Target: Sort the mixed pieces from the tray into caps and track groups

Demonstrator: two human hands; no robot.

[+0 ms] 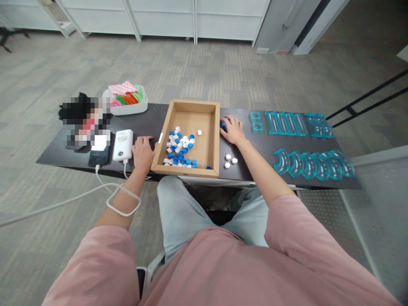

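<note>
A shallow cardboard box [216, 140] stands in front of me, with white and blue hexagonal blocks [181, 149] scattered mostly over its left and near parts. Just right of the box, my right hand [233, 129] curls its fingers over a few blue hexagonal blocks [223, 125] on the table; the fingers partly hide them. Several white hexagonal blocks [227, 157] lie below that hand. My left hand [143, 152] rests on the table at the box's left side, holding nothing, fingers apart, its thumb side close to the box wall.
To the left lie a white power bank [123, 145] and a phone [100, 151], with a white cable [79, 196] passing over my left forearm. A white basket [130, 109] of colourful packets stands behind. Clear teal plastic parts [287, 124] and curved teal pieces [314, 165] lie at right.
</note>
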